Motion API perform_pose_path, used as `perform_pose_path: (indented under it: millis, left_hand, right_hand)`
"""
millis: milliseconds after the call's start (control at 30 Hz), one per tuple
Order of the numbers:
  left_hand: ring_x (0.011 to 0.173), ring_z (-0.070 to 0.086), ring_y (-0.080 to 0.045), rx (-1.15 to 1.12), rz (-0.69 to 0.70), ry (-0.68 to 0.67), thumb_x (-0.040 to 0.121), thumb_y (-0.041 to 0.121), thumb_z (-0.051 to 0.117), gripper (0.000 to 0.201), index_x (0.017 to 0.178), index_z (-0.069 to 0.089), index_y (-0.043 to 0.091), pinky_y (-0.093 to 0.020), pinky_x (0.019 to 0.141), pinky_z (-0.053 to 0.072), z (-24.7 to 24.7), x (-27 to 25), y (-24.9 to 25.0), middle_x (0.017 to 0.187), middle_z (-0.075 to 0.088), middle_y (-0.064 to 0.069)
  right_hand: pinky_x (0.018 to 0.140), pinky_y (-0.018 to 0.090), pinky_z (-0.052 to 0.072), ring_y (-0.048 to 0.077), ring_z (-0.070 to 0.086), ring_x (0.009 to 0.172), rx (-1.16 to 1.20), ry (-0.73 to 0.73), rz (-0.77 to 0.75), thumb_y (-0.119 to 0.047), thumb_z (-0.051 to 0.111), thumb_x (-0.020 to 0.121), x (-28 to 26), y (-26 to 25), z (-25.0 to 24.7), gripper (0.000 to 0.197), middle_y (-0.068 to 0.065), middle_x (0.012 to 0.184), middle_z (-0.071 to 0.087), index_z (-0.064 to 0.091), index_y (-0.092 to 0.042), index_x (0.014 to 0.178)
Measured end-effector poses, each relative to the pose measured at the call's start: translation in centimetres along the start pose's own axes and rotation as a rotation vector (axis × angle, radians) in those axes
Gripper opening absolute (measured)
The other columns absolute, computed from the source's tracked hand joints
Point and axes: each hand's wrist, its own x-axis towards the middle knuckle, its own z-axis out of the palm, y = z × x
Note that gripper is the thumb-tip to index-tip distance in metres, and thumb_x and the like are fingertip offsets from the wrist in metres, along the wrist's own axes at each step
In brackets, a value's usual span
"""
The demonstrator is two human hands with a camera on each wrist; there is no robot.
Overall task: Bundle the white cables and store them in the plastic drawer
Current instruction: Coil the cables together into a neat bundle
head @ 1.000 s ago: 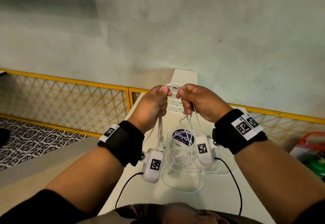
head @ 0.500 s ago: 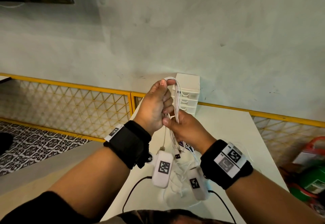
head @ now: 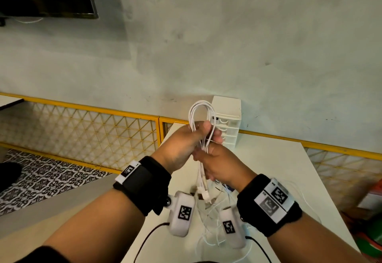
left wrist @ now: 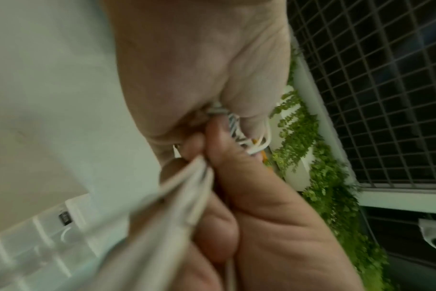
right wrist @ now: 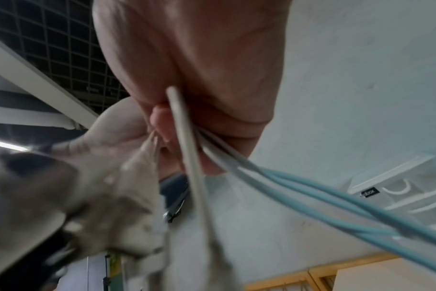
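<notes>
White cables point(head: 201, 118), white drawer unit point(head: 228, 118), white table point(head: 268, 165). Black wristbands point(head: 144, 182) carry black-and-white square codes. Yellow lattice railing point(head: 93, 126); black-and-white patterned floor tiles point(head: 41, 178).

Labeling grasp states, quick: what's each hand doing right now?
Left hand: grips the folded white cables just below their loop.
Right hand: grips the same cables lower down.

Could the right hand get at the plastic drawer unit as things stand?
Probably not right away. The right hand grips the white cables together with the left hand. The drawer unit stands just behind them, nothing between, so once freed it looks reachable.
</notes>
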Motion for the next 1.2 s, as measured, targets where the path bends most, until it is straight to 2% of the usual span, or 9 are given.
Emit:
perform_pose_path:
  millis: [67,200,333,467,667,800,1000,1100,1200]
  left_hand:
    - [0.076,0.066,-0.035,-0.022,0.01,0.081,0.091,0.05,0.048,0.048,0.064,0.06,0.013,-0.045,0.076,0.051,0.1,0.2,0.8,0.057,0.062,-0.001]
    - [0.04,0.028,-0.008,-0.28,0.069,0.213,0.098,0.051,0.034,0.046,0.067,0.042,0.017,-0.022,0.04,0.036,-1.4,1.0,2.4,0.049,0.028,0.007]
    - [0.041,0.017,-0.006,-0.416,0.099,0.319,0.091,0.065,0.031,0.053,0.067,0.042,0.02,-0.021,0.041,0.012,-4.3,1.0,4.2,0.051,0.022,0.007]
    - [0.048,0.01,-0.008,-0.362,0.143,0.313,0.086,0.063,0.047,0.045,0.067,0.033,0.025,-0.022,0.044,0.011,-6.1,0.7,5.1,0.059,0.01,0.006]
    - [0.046,0.012,-0.008,-0.313,0.101,0.28,0.097,0.035,0.052,0.043,0.065,0.025,0.026,-0.019,0.037,0.017,-5.1,0.3,4.0,0.055,0.014,0.008]
    - [0.047,0.008,-0.009,-0.316,0.075,0.254,0.099,0.038,0.046,0.044,0.07,0.016,0.025,-0.021,0.039,0.014,-4.5,0.5,3.8,0.056,0.011,0.006]
    - [0.045,0.009,-0.007,-0.402,0.067,0.196,0.099,0.043,0.042,0.039,0.066,0.029,0.026,-0.021,0.041,0.011,-4.1,0.2,4.1,0.06,0.008,0.005]
    - [0.041,0.016,-0.004,-0.493,0.087,0.222,0.098,0.047,0.04,0.038,0.068,0.038,0.024,-0.017,0.037,0.016,-5.1,-0.4,4.5,0.056,0.013,0.008]
    - [0.037,0.02,-0.003,-0.581,0.119,0.271,0.097,0.05,0.04,0.039,0.07,0.043,0.022,-0.016,0.034,0.019,-6.7,-1.0,5.0,0.049,0.022,0.01]
  right_hand:
    - [0.056,0.026,0.044,0.015,0.05,0.045,0.038,-0.098,-0.046,-0.026,0.06,0.09,0.2,0.6,0.5,0.007,-0.004,0.049,0.055,0.054,-0.026,0.086]
    - [0.076,0.042,0.053,0.021,0.065,0.067,0.018,-0.198,0.058,-0.024,0.076,0.071,0.6,4.7,0.5,0.051,0.004,0.078,0.069,0.05,-0.036,0.113]
    - [0.067,0.028,0.055,0.007,0.066,0.063,-0.28,-0.224,0.192,-0.022,0.072,0.078,-0.9,10.0,-1.1,0.045,0.001,0.086,0.068,0.051,-0.031,0.117]
    - [0.075,0.037,0.052,0.018,0.066,0.072,-0.39,-0.023,0.328,-0.019,0.071,0.081,-1.4,14.1,-5.2,0.015,0.0,0.079,0.067,0.064,-0.016,0.094]
    - [0.096,0.022,0.033,0.01,0.046,0.119,-0.457,-0.349,0.443,-0.033,0.083,0.067,-0.4,10.5,-7.6,0.09,-0.01,0.129,0.049,0.029,-0.033,0.139]
    - [0.106,0.027,0.032,0.005,0.038,0.133,-0.293,-0.297,0.252,-0.041,0.085,0.062,0.6,6.4,-4.8,0.106,-0.016,0.143,0.043,0.018,-0.048,0.144]
    - [0.104,0.026,0.038,0.0,0.048,0.121,-0.264,-0.227,-0.011,-0.031,0.074,0.08,1.5,3.4,2.2,0.065,-0.014,0.13,0.055,0.042,-0.033,0.135]
    - [0.088,0.031,0.046,0.006,0.064,0.087,-0.253,-0.176,-0.03,-0.027,0.059,0.092,0.8,3.9,2.7,0.013,-0.004,0.088,0.073,0.062,-0.02,0.103]
    - [0.065,0.029,0.045,0.012,0.057,0.056,0.054,-0.059,0.031,-0.014,0.06,0.091,0.1,4.5,1.7,0.007,0.002,0.059,0.061,0.062,-0.018,0.097]
